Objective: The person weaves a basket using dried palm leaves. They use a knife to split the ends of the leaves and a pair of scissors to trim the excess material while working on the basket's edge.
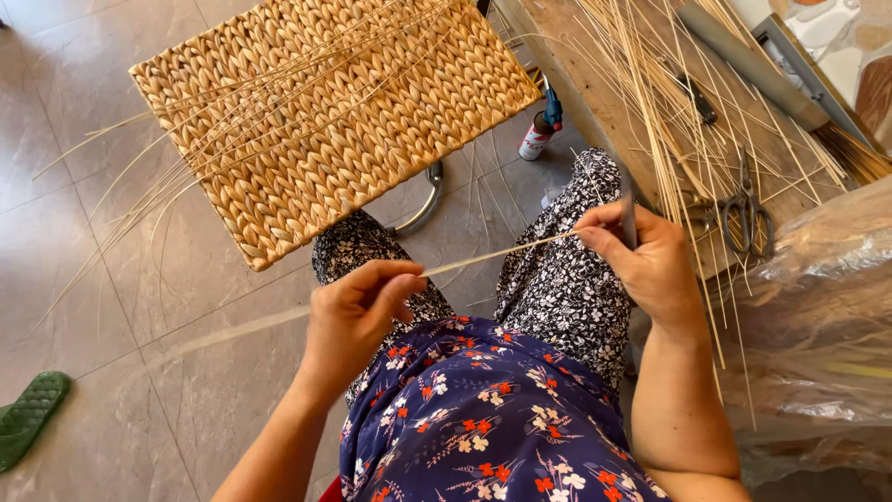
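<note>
We are pinching one pale reed strand (502, 251) between both hands, stretched taut over our lap. Our left hand (358, 311) is closing thumb and forefinger on its near end, and our right hand (641, 265) is gripping the far end while also clasping what seems to be a slim knife blade (628, 209), though the view is too blurred there to be sure.

The strand is looking thin and dry, so we are risking a snap if we are pulling too hard, or a slip from the left fingertips where only a narrow tip is being held. If that really is a blade, it is sitting close to our right thumb, and a sudden slip could be bringing the edge against the skin or cutting the strand unevenly.

The strand itself is straw-coloured, flat and narrow, running slightly upward from left to right, just above the patterned trousers. Beyond it, the woven mat (325, 121) is resting with loose strands trailing off, and scissors (748, 214) are lying among a heap of reeds (650, 84) on the wooden bench (567, 65).
</note>
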